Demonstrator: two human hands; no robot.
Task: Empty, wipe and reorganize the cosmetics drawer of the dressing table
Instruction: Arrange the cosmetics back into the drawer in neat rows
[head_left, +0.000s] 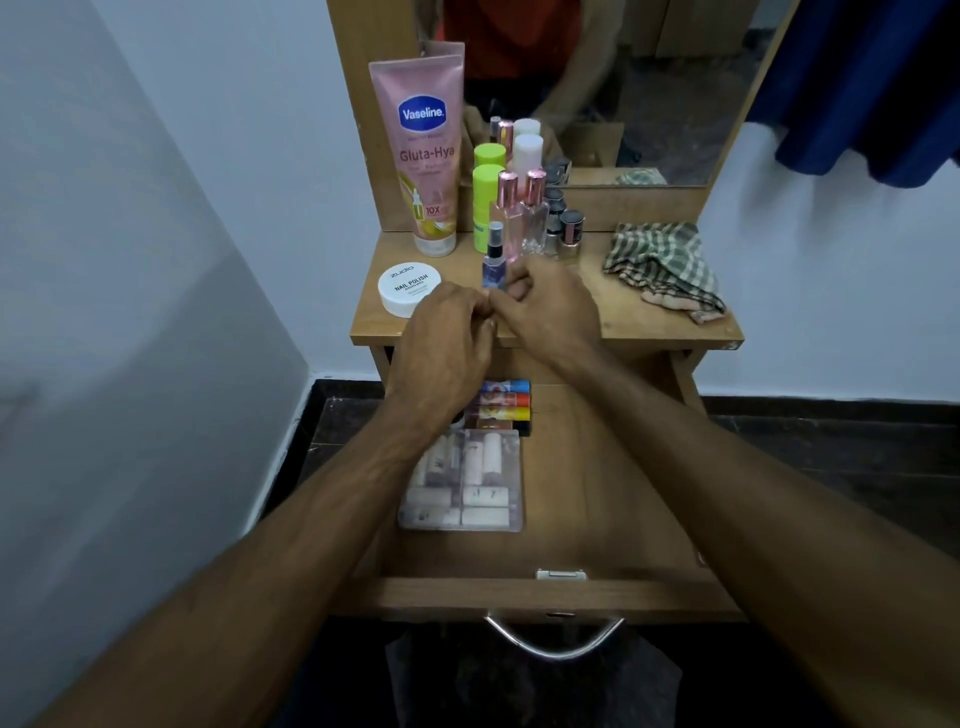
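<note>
**Hands meeting over the tabletop edge, drawer pulled out below**

Far left on the dressing table (675, 327): a round white jar (409, 289) marked nail polish remover, lying flat near the front corner. Behind it, upright on its cap against the mirror frame, a tall pink Vaseline tube (427, 156). Just right of the tube, a green-capped bottle (487, 208), then two clear perfume bottles (522, 218) with rose-gold caps, close together. In front of those, a small purple spray bottle (493, 260), upright, just beyond the knuckles.

Left hand (449, 338) with fingers curled inward, touching the right hand (550, 306) at the fingertips above the table's front edge. Right hand likewise curled; impossible to tell whether either pinches something small between them.

Below the wrists, the open drawer (571, 592): a row of coloured tubes (506, 400) at the back left, and in front of them a clear plastic case (462, 483) of pale lipstick-like sticks, lying flat against the left side. Rest of the drawer floor bare wood. Metal handle (553, 639) on the drawer front.

Right of the perfumes, a cluster of nail polish bottles (566, 228) with dark caps. Further right, a crumpled checked cloth (662, 265) on the tabletop. At the upper right edge, blue fabric (862, 88) hanging against the wall.
</note>
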